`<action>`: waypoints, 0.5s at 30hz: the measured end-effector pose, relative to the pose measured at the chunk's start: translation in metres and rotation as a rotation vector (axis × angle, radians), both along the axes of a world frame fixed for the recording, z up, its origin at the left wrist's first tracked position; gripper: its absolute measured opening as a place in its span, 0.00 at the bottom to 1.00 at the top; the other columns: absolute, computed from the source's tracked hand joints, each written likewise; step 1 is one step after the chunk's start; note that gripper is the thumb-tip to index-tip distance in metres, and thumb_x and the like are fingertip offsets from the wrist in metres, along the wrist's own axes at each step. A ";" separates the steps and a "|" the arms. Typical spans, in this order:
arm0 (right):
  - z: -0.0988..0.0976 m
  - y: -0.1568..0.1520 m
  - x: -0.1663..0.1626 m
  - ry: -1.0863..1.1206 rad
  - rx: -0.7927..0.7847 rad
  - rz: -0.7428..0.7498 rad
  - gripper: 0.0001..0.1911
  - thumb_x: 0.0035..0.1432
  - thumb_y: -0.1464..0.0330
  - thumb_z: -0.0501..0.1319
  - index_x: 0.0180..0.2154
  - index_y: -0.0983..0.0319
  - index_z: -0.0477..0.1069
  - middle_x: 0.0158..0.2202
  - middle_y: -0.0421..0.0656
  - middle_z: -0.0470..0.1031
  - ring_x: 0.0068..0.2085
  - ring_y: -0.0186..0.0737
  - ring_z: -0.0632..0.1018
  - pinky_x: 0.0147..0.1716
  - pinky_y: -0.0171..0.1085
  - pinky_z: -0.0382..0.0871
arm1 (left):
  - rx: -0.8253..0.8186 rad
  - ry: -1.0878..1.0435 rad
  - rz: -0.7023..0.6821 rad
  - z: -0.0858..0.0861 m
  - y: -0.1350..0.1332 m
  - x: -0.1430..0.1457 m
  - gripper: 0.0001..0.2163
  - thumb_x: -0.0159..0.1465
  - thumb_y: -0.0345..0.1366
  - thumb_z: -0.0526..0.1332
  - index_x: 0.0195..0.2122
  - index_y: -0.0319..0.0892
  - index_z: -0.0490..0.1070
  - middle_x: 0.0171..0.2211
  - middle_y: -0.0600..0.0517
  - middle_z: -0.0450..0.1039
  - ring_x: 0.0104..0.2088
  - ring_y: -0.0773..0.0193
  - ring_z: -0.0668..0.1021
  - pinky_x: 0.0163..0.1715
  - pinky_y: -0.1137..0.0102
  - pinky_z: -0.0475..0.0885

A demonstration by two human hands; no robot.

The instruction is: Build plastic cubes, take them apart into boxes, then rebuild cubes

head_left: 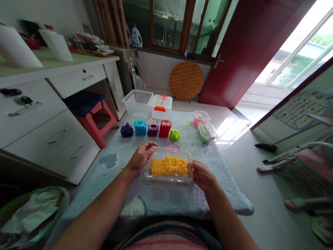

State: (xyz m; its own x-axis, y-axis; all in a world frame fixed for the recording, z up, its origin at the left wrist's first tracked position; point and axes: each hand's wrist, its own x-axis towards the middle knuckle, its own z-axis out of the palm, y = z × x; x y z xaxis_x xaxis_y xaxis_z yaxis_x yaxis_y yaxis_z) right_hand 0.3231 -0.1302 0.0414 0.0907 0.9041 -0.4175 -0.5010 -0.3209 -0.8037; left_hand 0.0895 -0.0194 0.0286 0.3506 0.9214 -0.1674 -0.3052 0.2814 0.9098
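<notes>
Between the near edge of the tabletop, which is covered in pale blue quilted cloth, and its middle, the two hands hold a clear rectangular plastic container at its opposite ends. The left hand pinches the far left corner, thumb against fingers; the right hand closes narrowly on the right end, a grip that probably keeps the container steady from both sides. Inside lie yellow interlocking plastic pieces, lengthwise, seemingly because they fit best that way. Farther off, toward the far edge, a dark violet block, a sky-blue block, a plum block, a tall red block and a lime-green block stand in a row, apparently spaced to keep colours apart. Near the far right corner, a clear lidded tub with green contents sits out of the hands' way.
</notes>
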 end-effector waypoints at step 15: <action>0.005 -0.003 0.006 -0.026 0.035 -0.047 0.17 0.38 0.66 0.71 0.17 0.62 0.62 0.14 0.33 0.61 0.17 0.25 0.60 0.17 0.26 0.57 | 0.059 0.014 -0.031 -0.001 0.000 -0.002 0.17 0.55 0.41 0.69 0.43 0.41 0.74 0.25 0.58 0.67 0.22 0.73 0.68 0.24 0.77 0.63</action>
